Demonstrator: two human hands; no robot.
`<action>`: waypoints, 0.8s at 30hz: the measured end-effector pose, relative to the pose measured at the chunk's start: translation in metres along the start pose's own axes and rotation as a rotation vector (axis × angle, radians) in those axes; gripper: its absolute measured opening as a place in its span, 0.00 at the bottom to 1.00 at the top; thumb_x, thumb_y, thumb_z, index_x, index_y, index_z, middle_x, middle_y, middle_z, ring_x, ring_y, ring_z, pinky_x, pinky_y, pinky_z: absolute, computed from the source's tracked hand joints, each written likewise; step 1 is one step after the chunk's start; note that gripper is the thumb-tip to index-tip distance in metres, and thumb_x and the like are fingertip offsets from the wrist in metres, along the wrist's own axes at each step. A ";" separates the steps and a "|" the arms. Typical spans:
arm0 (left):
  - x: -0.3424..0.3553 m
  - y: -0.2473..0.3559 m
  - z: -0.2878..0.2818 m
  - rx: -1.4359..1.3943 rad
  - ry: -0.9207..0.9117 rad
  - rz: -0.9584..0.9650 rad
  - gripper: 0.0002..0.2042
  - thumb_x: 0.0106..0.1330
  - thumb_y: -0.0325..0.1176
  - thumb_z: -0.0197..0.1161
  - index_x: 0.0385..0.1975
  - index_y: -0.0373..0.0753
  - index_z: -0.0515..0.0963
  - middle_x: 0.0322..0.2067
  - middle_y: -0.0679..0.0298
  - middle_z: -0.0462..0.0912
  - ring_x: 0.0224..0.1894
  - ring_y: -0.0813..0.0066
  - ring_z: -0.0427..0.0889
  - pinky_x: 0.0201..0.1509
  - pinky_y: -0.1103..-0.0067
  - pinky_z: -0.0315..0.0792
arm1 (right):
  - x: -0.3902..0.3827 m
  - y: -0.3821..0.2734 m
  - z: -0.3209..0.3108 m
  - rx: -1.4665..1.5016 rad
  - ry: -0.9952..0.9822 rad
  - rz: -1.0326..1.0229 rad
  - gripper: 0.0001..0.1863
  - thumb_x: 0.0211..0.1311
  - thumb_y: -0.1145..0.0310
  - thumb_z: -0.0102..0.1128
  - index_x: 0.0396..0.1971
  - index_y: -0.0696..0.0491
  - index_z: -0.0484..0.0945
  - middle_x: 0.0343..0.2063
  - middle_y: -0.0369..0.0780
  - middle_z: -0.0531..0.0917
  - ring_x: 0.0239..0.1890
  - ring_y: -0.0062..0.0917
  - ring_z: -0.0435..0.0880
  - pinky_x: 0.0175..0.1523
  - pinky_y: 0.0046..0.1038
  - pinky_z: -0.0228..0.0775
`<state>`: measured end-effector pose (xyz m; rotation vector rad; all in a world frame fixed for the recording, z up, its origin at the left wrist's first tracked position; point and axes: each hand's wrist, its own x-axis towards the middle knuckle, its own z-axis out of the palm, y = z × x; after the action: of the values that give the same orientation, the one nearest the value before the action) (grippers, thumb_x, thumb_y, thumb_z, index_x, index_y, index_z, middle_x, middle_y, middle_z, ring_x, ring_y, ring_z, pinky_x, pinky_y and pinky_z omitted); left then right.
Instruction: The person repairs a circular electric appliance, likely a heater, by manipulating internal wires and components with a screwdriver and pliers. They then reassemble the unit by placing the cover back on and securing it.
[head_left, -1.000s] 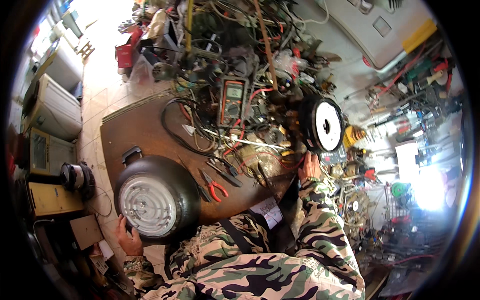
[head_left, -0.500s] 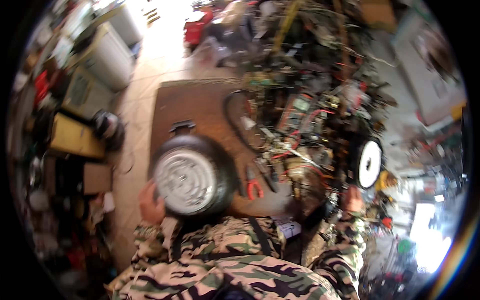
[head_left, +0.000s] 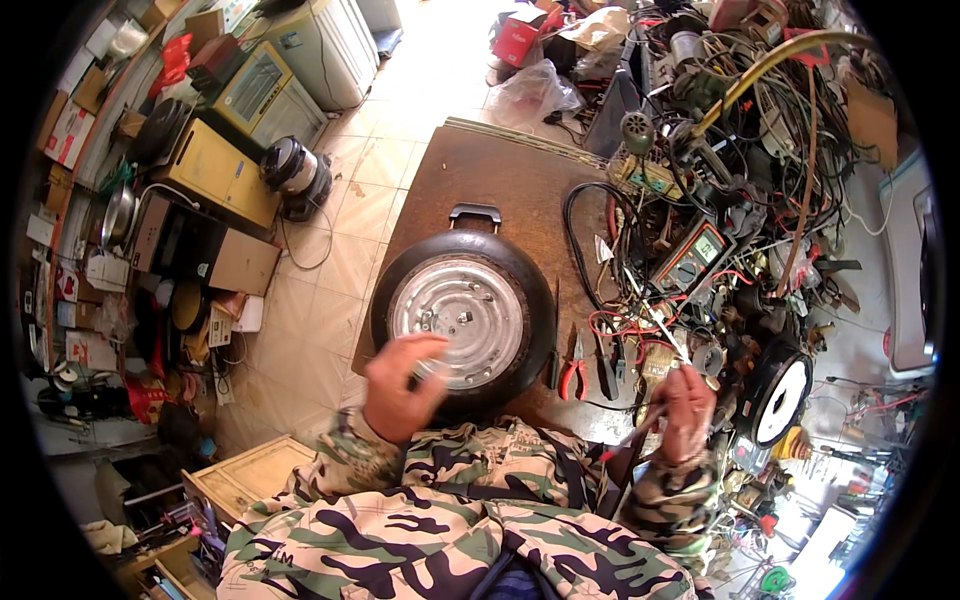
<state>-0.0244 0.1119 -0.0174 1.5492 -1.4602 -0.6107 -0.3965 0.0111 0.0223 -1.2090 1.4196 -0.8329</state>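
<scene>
A round black electric pan (head_left: 545,310) with a loop handle (head_left: 474,212) lies on the brown table, a silver metal plate (head_left: 458,318) facing up at its centre. Over the plate's near left edge is my left hand (head_left: 402,388), fingers half bent and apart, nothing visible in them. My right hand (head_left: 686,412), beside the clutter right of the pan, is closed on a thin dark rod (head_left: 645,428) with a bit of red near its lower end; its kind is unclear. Red-handled pliers (head_left: 573,372) and further hand tools (head_left: 606,368) lie between pan and right hand.
A multimeter (head_left: 692,256) with a lit display rests among tangled cables and parts at the right. A white-faced round part (head_left: 782,402) stands near my right hand. An open wooden drawer (head_left: 245,474) juts out at the lower left; tiled floor (head_left: 330,255) borders the table (head_left: 425,190).
My left hand has moved from the pan's left side to over its near edge. The right hand has left the white-faced part and now grips the thin rod. The view has turned.
</scene>
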 end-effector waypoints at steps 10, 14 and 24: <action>-0.007 0.036 0.049 -0.426 -0.626 -0.169 0.34 0.66 0.42 0.75 0.67 0.29 0.72 0.51 0.48 0.85 0.53 0.56 0.87 0.60 0.65 0.78 | -0.007 -0.010 0.134 0.321 -0.134 0.053 0.24 0.81 0.48 0.57 0.30 0.53 0.75 0.19 0.33 0.77 0.15 0.14 0.70 0.20 0.18 0.56; -0.002 0.034 0.048 -0.319 -0.716 -0.154 0.29 0.65 0.43 0.76 0.60 0.32 0.78 0.44 0.49 0.86 0.47 0.52 0.87 0.54 0.63 0.79 | 0.000 -0.015 0.140 0.378 -0.077 0.008 0.23 0.81 0.49 0.57 0.30 0.52 0.75 0.20 0.32 0.77 0.15 0.13 0.70 0.19 0.17 0.56; -0.043 -0.014 0.048 -0.192 -0.577 -0.175 0.08 0.73 0.34 0.66 0.45 0.38 0.83 0.34 0.52 0.84 0.37 0.49 0.83 0.42 0.64 0.78 | 0.019 -0.010 0.098 0.646 0.098 -0.077 0.20 0.81 0.54 0.57 0.31 0.53 0.71 0.20 0.36 0.73 0.12 0.14 0.64 0.15 0.18 0.55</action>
<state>-0.0653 0.1391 -0.0614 1.4187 -1.6235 -1.3465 -0.2982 0.0013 0.0054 -0.7324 1.0531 -1.2947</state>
